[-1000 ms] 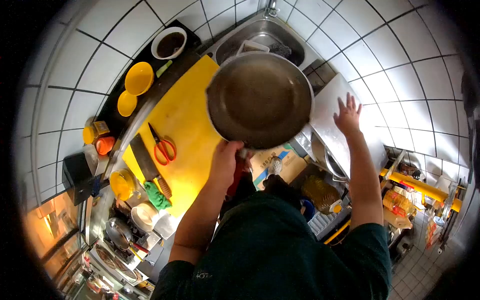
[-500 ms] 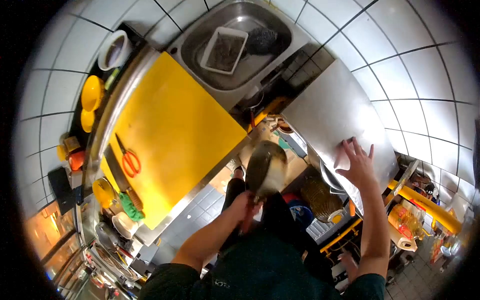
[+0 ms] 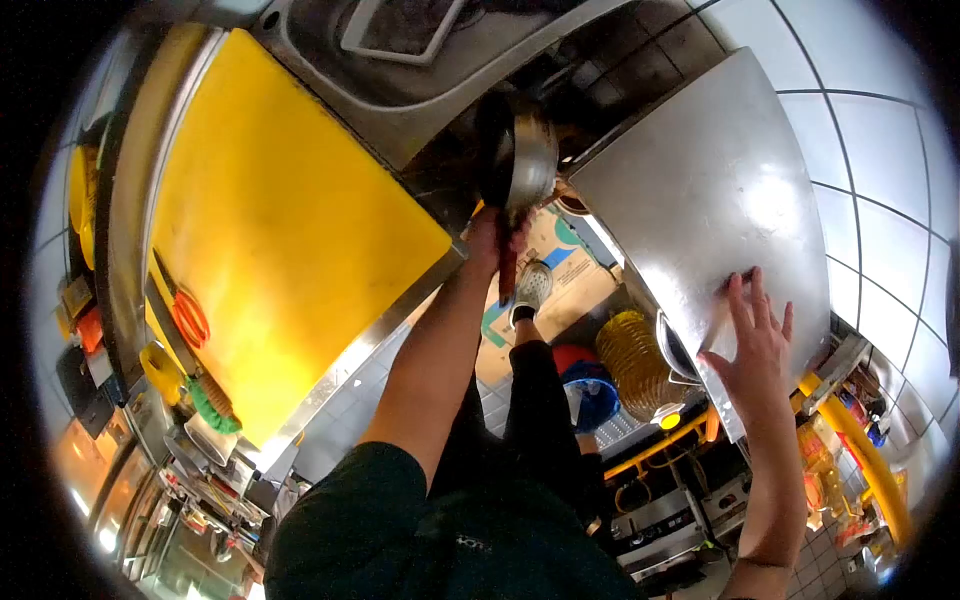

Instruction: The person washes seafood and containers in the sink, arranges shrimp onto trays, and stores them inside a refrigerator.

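Observation:
My left hand (image 3: 492,240) is closed around the reddish-brown handle of a metal saucepan (image 3: 535,165). The pan is tilted on its side, its dark interior facing left, in the gap between the sink (image 3: 420,115) and a steel worktop (image 3: 690,170). Over that worktop's right part, my right hand (image 3: 757,345) has its fingers spread and holds nothing. Its fingertips are at the steel surface; whether they press on it I cannot tell.
A yellow cutting board (image 3: 300,230) lies on the left, with orange-handled scissors (image 3: 190,318) and a green cloth (image 3: 212,405) along its left side. A white tray (image 3: 352,38) sits in the sink. Below are cardboard (image 3: 560,255), my shoe (image 3: 533,285) and a blue bucket (image 3: 592,400).
My left hand has carried the saucepan forward from near my body to the gap beside the sink. My view has shifted, and a foot now shows on the cardboard. My right hand stays spread at the worktop.

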Demonstrator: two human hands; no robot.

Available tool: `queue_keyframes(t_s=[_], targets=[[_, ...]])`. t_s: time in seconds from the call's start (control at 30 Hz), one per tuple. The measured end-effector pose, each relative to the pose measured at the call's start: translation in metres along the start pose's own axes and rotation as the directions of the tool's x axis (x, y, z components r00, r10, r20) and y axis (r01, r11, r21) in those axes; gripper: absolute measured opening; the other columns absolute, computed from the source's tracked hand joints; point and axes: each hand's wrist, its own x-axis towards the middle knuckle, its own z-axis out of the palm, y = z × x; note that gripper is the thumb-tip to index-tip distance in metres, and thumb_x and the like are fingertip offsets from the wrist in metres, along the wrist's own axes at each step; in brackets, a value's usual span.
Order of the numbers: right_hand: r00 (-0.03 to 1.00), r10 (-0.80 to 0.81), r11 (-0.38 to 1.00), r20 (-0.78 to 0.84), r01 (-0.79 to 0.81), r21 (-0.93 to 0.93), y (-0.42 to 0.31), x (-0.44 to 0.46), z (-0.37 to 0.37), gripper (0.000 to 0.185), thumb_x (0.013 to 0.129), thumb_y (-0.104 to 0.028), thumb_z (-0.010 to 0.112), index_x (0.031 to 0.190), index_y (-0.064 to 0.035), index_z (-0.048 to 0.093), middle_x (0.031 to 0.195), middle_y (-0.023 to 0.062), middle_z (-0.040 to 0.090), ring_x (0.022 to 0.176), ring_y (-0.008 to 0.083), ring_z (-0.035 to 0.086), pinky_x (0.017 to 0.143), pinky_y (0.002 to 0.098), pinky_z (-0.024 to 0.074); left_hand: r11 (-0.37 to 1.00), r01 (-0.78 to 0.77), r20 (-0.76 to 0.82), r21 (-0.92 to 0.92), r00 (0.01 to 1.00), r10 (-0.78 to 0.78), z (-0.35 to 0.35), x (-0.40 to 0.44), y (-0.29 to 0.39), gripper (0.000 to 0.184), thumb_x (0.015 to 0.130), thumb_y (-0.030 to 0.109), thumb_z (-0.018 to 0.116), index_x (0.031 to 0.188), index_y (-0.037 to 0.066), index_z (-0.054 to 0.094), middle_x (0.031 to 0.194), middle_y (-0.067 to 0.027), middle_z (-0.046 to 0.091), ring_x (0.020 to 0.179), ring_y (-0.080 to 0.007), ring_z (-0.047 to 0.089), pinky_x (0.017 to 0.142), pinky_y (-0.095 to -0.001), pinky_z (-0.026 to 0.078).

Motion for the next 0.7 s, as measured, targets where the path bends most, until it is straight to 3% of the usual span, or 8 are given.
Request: queue_keyframes(t_s=[0.1,0.2,0.3,0.43,0.47,0.5,0.57,0.7], targets=[[1.000,-0.008,1.000,0.005,0.008,-0.007,0.003,0.004,0.003,0.116,0.068,-0.034,0.090,0.159,-0.0198,0.020,0.165,0.0151,0.017,0.142,0.0410,0.039,0.124,0.0557,0.0106,0.987,-0.161,-0.141,-0.019,0.978,0.156,0.000,0.050,0.007,0.048,0.100,0.045,0.043,0.105,0.000,0.057,0.083,-0.0127,0.063,0.054,-0.0218,0.053,0.050,-0.0318,0.048],[1.000,-0.017,1.000,0.014,0.017,-0.022,0.006,0.008,0.006,0.119,0.065,-0.035,0.091,0.159,-0.0196,0.020,0.165,0.0157,0.017,0.141,0.0420,0.040,0.123,0.0559,0.0113,0.956,-0.292,-0.413,0.030,0.867,0.278,0.010,0.102,0.013,0.045,0.104,0.044,0.040,0.108,0.002,0.055,0.084,-0.0148,0.063,0.060,-0.0255,0.058,0.055,-0.0348,0.052],[1.000,-0.017,0.998,-0.020,0.015,-0.058,0.005,0.009,0.005,0.123,0.058,-0.029,0.092,0.159,-0.0210,0.022,0.165,0.0123,0.021,0.143,0.0342,0.040,0.123,0.0547,0.0175,0.919,-0.371,-0.441,0.135,0.808,0.391,-0.009,0.143,0.024,0.045,0.105,0.044,0.041,0.111,0.002,0.054,0.092,-0.0162,0.065,0.073,-0.0272,0.065,0.064,-0.0391,0.055],[1.000,-0.016,0.998,-0.012,0.015,-0.061,0.008,0.011,0.008,0.128,0.056,-0.031,0.093,0.160,-0.0204,0.020,0.165,0.0120,0.019,0.144,0.0355,0.038,0.123,0.0543,0.0173,0.843,-0.486,-0.317,0.232,0.781,0.537,-0.042,0.179,0.036,0.048,0.105,0.044,0.045,0.128,0.002,0.052,0.100,-0.0156,0.067,0.082,-0.0252,0.067,0.070,-0.0374,0.056],[0.999,-0.027,0.999,-0.024,0.026,-0.039,0.008,0.010,0.009,0.128,0.056,-0.031,0.093,0.160,-0.0204,0.019,0.166,0.0124,0.017,0.144,0.0377,0.037,0.123,0.0541,0.0173,0.813,-0.493,-0.378,0.311,0.720,0.582,-0.051,0.182,0.028,0.049,0.104,0.043,0.047,0.134,0.004,0.048,0.102,-0.0152,0.067,0.084,-0.0245,0.066,0.073,-0.0373,0.056],[0.999,-0.032,0.999,-0.014,0.032,-0.019,0.009,0.010,0.008,0.126,0.058,-0.033,0.092,0.160,-0.0191,0.019,0.166,0.0141,0.016,0.144,0.0401,0.036,0.123,0.0553,0.0158,0.777,-0.494,-0.429,0.390,0.650,0.628,-0.056,0.185,0.018,0.051,0.104,0.043,0.048,0.139,0.006,0.045,0.103,-0.0148,0.067,0.085,-0.0239,0.066,0.075,-0.0371,0.055],[0.999,-0.046,0.999,-0.012,0.046,0.027,0.006,0.009,0.002,0.122,0.062,-0.038,0.091,0.160,-0.0167,0.020,0.165,0.0174,0.014,0.144,0.0447,0.034,0.122,0.0578,0.0127,0.794,-0.437,-0.446,0.422,0.662,0.602,-0.073,0.183,0.001,0.059,0.102,0.043,0.052,0.150,0.012,0.036,0.110,-0.0151,0.065,0.089,-0.0232,0.064,0.083,-0.0384,0.052],[0.992,0.013,0.999,0.128,-0.007,-0.047,-0.001,0.009,-0.011,0.119,0.072,-0.045,0.085,0.161,-0.0173,0.010,0.167,0.0153,0.003,0.148,0.0427,0.024,0.124,0.0531,0.0089,0.574,-0.039,-0.408,0.818,0.664,0.627,0.029,0.045,-0.071,0.076,0.100,0.039,0.056,0.153,-0.003,0.021,0.147,-0.0285,0.036,0.132,-0.0397,0.040,0.111,-0.0424,0.033]])
